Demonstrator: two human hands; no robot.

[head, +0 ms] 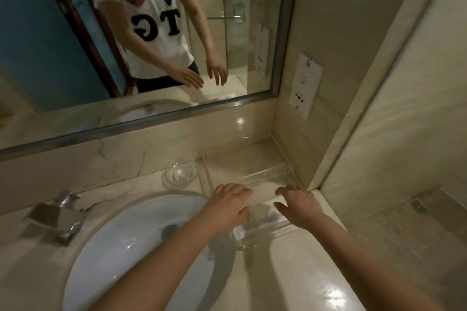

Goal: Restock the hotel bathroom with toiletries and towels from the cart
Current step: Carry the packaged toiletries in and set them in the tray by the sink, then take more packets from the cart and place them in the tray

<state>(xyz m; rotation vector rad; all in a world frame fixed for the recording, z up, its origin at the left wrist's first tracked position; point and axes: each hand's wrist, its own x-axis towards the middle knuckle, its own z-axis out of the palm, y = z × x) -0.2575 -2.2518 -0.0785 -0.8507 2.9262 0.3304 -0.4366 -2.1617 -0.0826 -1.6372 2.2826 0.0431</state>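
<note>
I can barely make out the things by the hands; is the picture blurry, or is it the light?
Head view: dim, warm light; the clear tray nearly vanishes against the marble counter; glare spots on the counter; left hand and right hand slightly soft; wide-angle lens bends the mirror frame.

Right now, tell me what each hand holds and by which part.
Neither clearly grips anything. The left hand and right hand hover with fingers spread over the clear tray on the counter; contact cannot be told.

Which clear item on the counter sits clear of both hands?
The round clear dish, behind the basin by the backsplash. The clear tray lies under the left hand and right hand.
</note>
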